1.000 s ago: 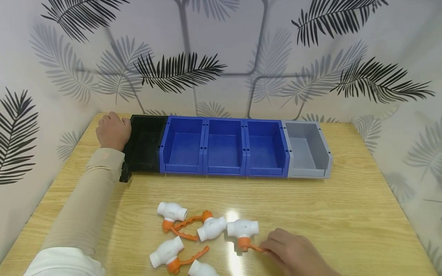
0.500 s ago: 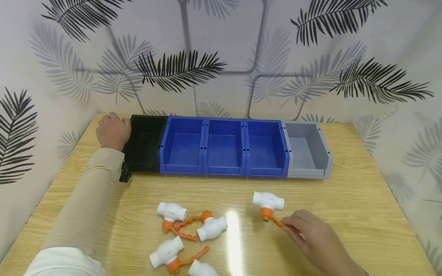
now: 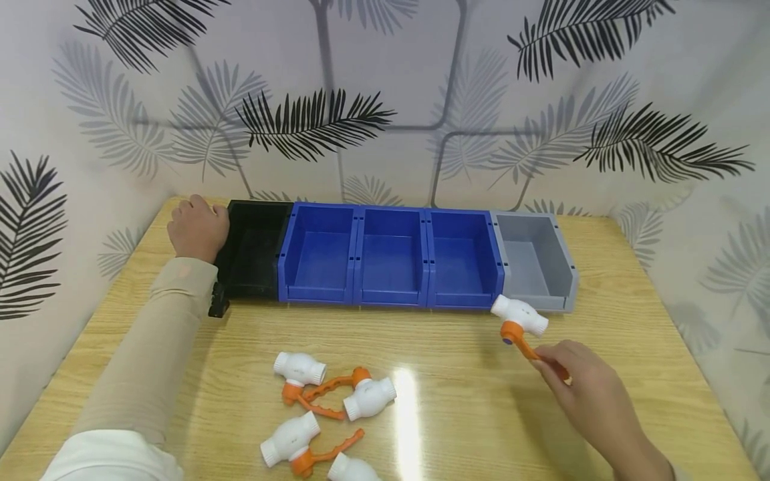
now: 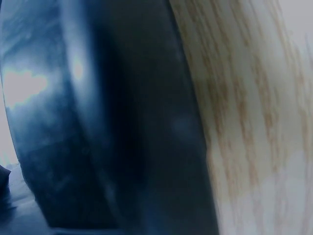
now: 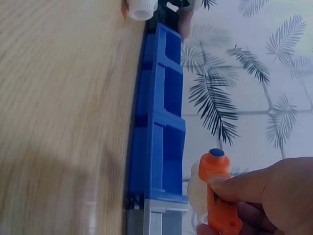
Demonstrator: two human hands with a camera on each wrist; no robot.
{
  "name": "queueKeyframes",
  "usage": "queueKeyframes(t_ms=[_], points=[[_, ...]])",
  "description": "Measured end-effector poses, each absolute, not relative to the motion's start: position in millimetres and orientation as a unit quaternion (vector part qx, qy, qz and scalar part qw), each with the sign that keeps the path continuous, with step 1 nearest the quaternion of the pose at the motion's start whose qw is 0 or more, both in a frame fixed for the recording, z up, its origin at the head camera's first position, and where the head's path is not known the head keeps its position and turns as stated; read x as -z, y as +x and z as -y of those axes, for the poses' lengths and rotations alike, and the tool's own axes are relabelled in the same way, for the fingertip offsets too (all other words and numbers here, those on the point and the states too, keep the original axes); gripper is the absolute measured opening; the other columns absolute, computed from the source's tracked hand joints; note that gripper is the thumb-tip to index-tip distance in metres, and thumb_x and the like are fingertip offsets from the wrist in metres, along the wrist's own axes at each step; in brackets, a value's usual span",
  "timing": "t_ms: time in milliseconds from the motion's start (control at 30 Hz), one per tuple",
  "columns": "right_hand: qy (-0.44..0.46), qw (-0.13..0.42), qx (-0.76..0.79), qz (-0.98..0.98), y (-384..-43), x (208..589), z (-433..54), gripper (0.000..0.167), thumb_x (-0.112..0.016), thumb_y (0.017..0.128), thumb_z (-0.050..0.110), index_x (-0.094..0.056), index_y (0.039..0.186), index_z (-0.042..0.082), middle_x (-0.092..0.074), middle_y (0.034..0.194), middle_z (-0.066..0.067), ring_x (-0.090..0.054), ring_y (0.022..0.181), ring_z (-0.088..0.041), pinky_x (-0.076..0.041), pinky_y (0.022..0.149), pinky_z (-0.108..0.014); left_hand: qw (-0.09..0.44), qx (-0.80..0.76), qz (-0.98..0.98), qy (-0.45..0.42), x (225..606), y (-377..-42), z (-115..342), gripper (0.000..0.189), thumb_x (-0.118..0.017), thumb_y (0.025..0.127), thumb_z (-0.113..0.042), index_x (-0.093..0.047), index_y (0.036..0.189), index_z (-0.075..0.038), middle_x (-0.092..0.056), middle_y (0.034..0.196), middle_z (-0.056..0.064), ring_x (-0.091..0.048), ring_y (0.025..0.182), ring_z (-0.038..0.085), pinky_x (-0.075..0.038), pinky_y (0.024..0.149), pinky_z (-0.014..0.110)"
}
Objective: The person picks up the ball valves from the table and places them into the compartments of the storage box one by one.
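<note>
My right hand (image 3: 592,381) pinches the orange lever handle of a white plastic ball valve (image 3: 520,315). The valve is lifted in front of the grey bin (image 3: 537,304), overlapping its front lip and the corner of the blue bin (image 3: 463,300) beside it. In the right wrist view the thumb presses along the orange handle (image 5: 222,210), and the white body is partly hidden behind it. My left hand (image 3: 197,230) rests with curled fingers against the left side of the black bin (image 3: 249,292), its thumb at the rim; the fingertips are hidden. The left wrist view shows mostly a dark bin wall (image 4: 161,122).
Several more ball valves lie on the wooden table (image 3: 631,374) at front left: one upper left valve (image 3: 301,369), one to its right (image 3: 369,399), a lower valve (image 3: 291,441) and a cut-off one (image 3: 353,469). Five-bin row stands against the patterned wall (image 3: 391,167).
My right hand has lifted the ball valve off the table and carried it right and forward towards the grey bin. The left hand has stayed where it was.
</note>
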State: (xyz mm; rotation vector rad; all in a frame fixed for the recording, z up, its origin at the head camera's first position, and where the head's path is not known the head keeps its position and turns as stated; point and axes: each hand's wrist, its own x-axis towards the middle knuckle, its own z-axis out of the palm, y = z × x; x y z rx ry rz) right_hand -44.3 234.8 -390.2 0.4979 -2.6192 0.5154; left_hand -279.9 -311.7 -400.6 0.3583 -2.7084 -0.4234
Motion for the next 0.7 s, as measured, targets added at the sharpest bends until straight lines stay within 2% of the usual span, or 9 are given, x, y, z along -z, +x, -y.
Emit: queueKeyframes(t_ms=[267,700], points=[[0.154,0.242,-0.197,0.938,-52,390,-249,0.024,-0.078,0.065,0.0,-0.07,0.087,0.005,-0.057,0.07,0.006,-0.049,0.061,-0.005,-0.038,0.055,-0.013,0.186,0.148,0.962,0.131,403,-282,313,0.036,-0.031,0.093,-0.023,-0.045,0.086,0.01,-0.049,0.086,0.032,-0.046,0.079,0.048,-0.038,0.069,0.061],[0.13,0.267,-0.205,0.933,-66,396,-257,0.018,-0.077,0.067,0.0,-0.069,0.084,0.0,-0.061,0.069,-0.002,-0.052,0.058,-0.011,-0.037,0.052,-0.014,0.176,0.152,0.964,0.133,405,-284,315,0.038,-0.029,0.093,-0.025,-0.045,0.088,0.01,-0.048,0.086,0.031,-0.046,0.081,0.048,-0.037,0.07,0.061]])
